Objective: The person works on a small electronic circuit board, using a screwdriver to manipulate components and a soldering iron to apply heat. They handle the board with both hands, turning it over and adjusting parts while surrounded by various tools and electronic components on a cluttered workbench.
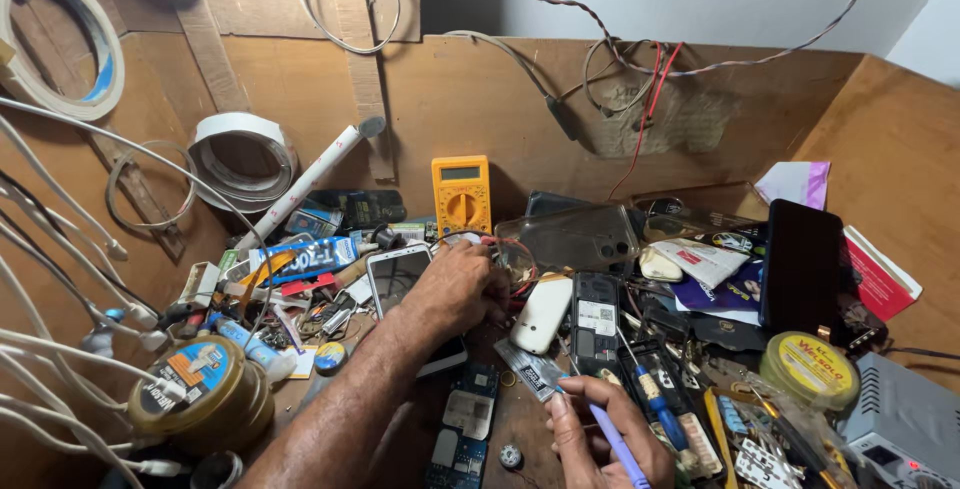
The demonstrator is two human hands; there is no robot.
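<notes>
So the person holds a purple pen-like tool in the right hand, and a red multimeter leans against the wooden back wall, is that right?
Not quite: the multimeter is yellow, not red, as the head view shows. The rest stands: it leans against the wooden back wall, and the right hand holds a purple pen-like tool.

Phone-repair workbench: multimeter, opened phones, wires, tape rolls.

Your only bare wood lies near the circuit board, low in the middle; phones and tools crowd your right; white cables and a solder tin block your left; the multimeter stands behind.
</notes>
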